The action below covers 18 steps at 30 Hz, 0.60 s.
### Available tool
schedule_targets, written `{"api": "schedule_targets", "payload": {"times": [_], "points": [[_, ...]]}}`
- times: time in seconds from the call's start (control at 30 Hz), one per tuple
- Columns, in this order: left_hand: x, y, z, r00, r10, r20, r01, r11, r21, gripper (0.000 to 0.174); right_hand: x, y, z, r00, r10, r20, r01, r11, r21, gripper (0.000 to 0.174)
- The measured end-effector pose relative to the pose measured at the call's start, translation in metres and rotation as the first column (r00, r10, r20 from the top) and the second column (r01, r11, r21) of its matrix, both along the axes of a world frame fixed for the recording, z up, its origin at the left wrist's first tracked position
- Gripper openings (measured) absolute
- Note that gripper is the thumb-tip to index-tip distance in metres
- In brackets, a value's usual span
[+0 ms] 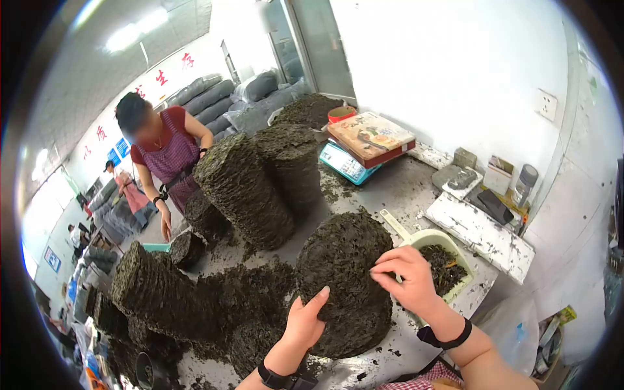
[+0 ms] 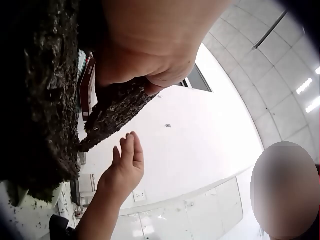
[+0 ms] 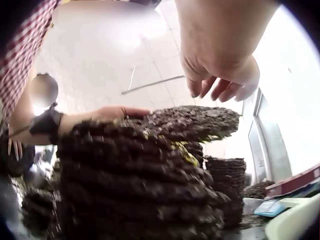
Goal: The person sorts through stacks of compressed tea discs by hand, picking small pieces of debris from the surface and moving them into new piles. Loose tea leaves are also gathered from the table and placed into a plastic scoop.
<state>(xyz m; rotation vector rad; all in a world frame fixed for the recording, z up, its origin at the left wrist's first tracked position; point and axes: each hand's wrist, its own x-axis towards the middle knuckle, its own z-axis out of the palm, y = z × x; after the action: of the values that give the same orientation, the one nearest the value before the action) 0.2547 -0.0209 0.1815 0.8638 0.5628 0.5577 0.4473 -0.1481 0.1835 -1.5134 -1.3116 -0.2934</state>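
Note:
A dark round cake of dried seaweed (image 1: 344, 260) is tilted up on one side, over a stack of similar cakes (image 3: 135, 185). My left hand (image 1: 304, 328) grips its near left edge, with the thumb lying on the top face and the fingers hidden beneath. In the left wrist view, the lifted cake (image 2: 117, 112) stands at an angle to the layers beside it. My right hand (image 1: 413, 279) is by the cake's right edge, fingers bent a little and close together. From the right wrist view, those fingers hang just above the cake (image 3: 195, 122), with a gap between.
Tall seaweed stacks (image 1: 244, 188) stand ahead, and a leaning pile (image 1: 153, 292) lies left among loose scraps. A pale green dustpan (image 1: 465, 279) holding bits sits at right. Behind are a blue scale (image 1: 348, 162) bearing a box (image 1: 370, 136), and another person (image 1: 169, 143) at the table.

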Motion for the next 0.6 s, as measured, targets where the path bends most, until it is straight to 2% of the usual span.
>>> {"api": "schedule_targets", "payload": {"times": [0.03,0.1,0.23,0.3,0.33,0.37,0.4,0.43,0.47,0.5,0.53,0.57,0.6], "points": [[0.003,-0.003,-0.002,1.0,-0.011,-0.019,0.011,1.0,0.0,0.033,-0.001,0.0,0.001,0.991,0.133,0.018,-0.132,0.991,-0.032,0.016],[0.006,-0.005,-0.004,0.999,-0.04,0.0,0.04,0.998,-0.039,0.033,-0.007,0.005,0.002,0.993,0.121,0.01,-0.121,0.993,0.019,0.012],[0.011,-0.017,0.004,0.999,-0.026,-0.032,0.025,1.0,-0.014,0.033,-0.007,0.009,0.0,0.996,0.082,0.023,-0.08,0.994,-0.073,0.013],[0.012,-0.016,0.002,0.999,-0.032,0.003,0.032,0.999,-0.015,0.034,0.001,0.005,-0.002,0.964,0.237,-0.124,-0.252,0.96,-0.123,0.01],[0.012,-0.017,0.005,1.0,-0.031,-0.002,0.031,0.999,-0.013,0.034,0.005,-0.001,-0.003,0.894,0.291,-0.34,-0.331,0.941,-0.066,0.009],[0.012,-0.016,0.011,0.996,0.013,-0.088,-0.017,0.999,-0.048,0.034,0.013,-0.009,-0.005,0.776,0.34,-0.531,-0.398,0.918,0.007,0.009],[0.011,-0.015,0.014,0.984,0.056,-0.172,-0.07,0.995,-0.077,0.034,0.027,-0.019,-0.012,0.547,0.337,-0.766,-0.421,0.902,0.096,0.011],[0.008,-0.012,0.013,0.983,0.065,-0.171,-0.078,0.994,-0.073,0.034,0.043,-0.031,-0.014,0.485,0.299,-0.822,-0.369,0.922,0.117,0.014],[0.005,-0.007,0.008,0.991,0.05,-0.123,-0.062,0.994,-0.095,0.035,0.06,-0.041,-0.022,0.751,0.047,-0.659,-0.202,0.966,-0.162,0.013],[0.003,-0.003,0.003,0.997,0.033,-0.075,-0.042,0.992,-0.117,0.036,0.07,-0.05,-0.026,0.936,-0.231,-0.264,0.123,0.921,-0.37,0.013],[0.0,-0.001,0.0,0.996,0.033,-0.079,-0.042,0.992,-0.118,0.036,0.071,-0.056,-0.025,0.943,-0.334,0.018,0.316,0.873,-0.371,0.017],[-0.001,0.0,-0.002,0.999,0.007,-0.048,-0.013,0.993,-0.119,0.036,0.071,-0.062,-0.024,0.859,-0.416,0.298,0.5,0.807,-0.315,0.022],[0.001,0.001,-0.003,1.0,-0.021,-0.01,0.02,0.993,-0.117,0.037,0.067,-0.061,-0.023,0.957,-0.269,-0.104,0.211,0.899,-0.383,0.028]]}}
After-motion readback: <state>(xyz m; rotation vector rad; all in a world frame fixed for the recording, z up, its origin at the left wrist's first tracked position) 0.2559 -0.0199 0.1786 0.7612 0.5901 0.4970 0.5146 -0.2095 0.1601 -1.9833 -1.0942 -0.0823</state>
